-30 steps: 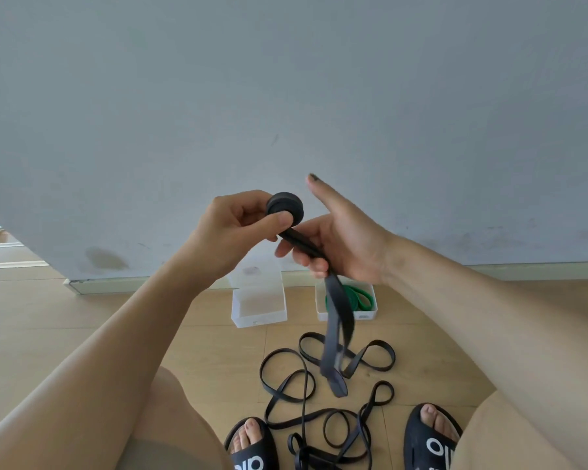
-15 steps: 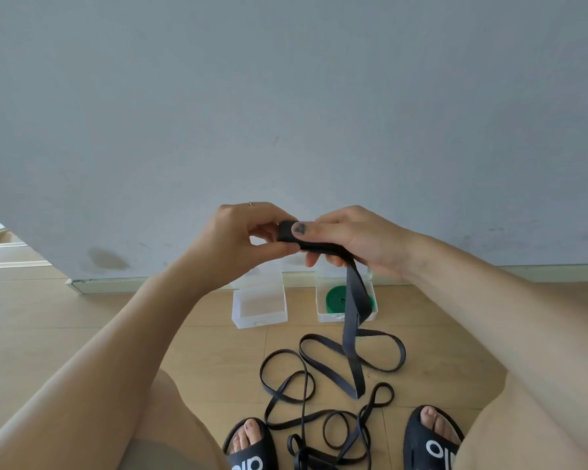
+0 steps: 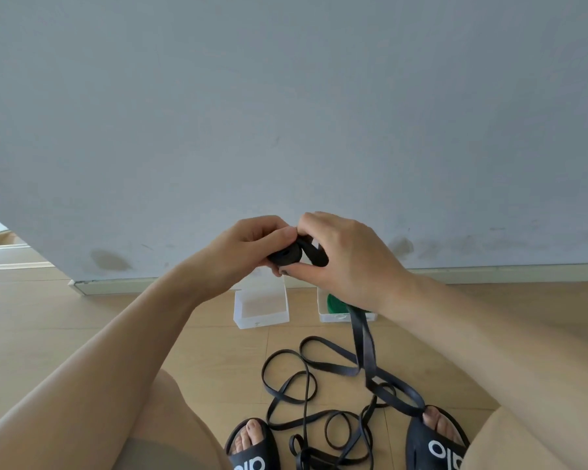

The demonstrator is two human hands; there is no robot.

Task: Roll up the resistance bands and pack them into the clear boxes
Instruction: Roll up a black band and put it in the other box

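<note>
Both hands hold a black resistance band (image 3: 363, 337) in mid-air in front of the wall. My left hand (image 3: 248, 245) pinches its rolled-up coil (image 3: 286, 255) with thumb and fingers. My right hand (image 3: 347, 256) grips the band beside the coil, and the loose tail hangs from under it down to the floor. On the floor below stand two clear boxes: the left box (image 3: 261, 308) holds nothing, the right box (image 3: 330, 315) holds a rolled green band (image 3: 335, 302) and is partly hidden by my right hand.
More black bands (image 3: 296, 395) lie tangled in loops on the wooden floor between my feet, which are in black slides (image 3: 252, 449). The hanging tail reaches the right slide (image 3: 435, 442). A grey wall with a skirting board (image 3: 510, 273) stands just behind the boxes.
My right hand has wrapped over the coil and turned, winding more of the band on. The hanging tail has swung right, toward the right foot.
</note>
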